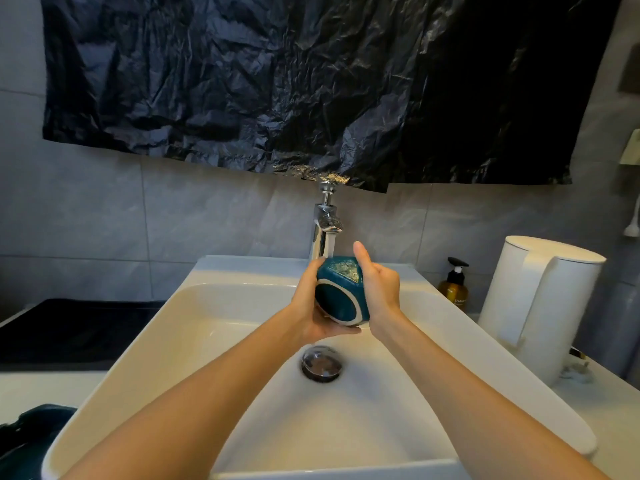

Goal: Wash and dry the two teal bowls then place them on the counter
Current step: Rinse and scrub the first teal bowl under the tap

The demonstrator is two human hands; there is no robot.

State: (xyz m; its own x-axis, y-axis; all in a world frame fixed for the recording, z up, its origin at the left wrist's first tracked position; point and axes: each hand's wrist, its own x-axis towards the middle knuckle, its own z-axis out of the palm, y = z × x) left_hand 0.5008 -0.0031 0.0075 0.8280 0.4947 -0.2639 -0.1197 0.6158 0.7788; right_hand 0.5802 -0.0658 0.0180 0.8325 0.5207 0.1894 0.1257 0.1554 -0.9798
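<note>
A teal bowl (341,292) with a white foot ring is tipped on its side under the chrome tap (325,223), its base facing me, and water runs onto its upper wall. My left hand (310,306) cups it from the left and below. My right hand (377,289) grips its right side, thumb pointing up. Both are over the white sink (214,306). A second teal object (38,431), partly cut off, lies at the bottom left on the counter; I cannot tell whether it is the other bowl.
The sink's drain plug (322,362) sits below the hands. To the right stand an amber pump bottle (454,285) and a tall white kettle (540,306). A black surface (76,330) lies left of the sink. Black plastic sheeting (277,81) covers the wall above.
</note>
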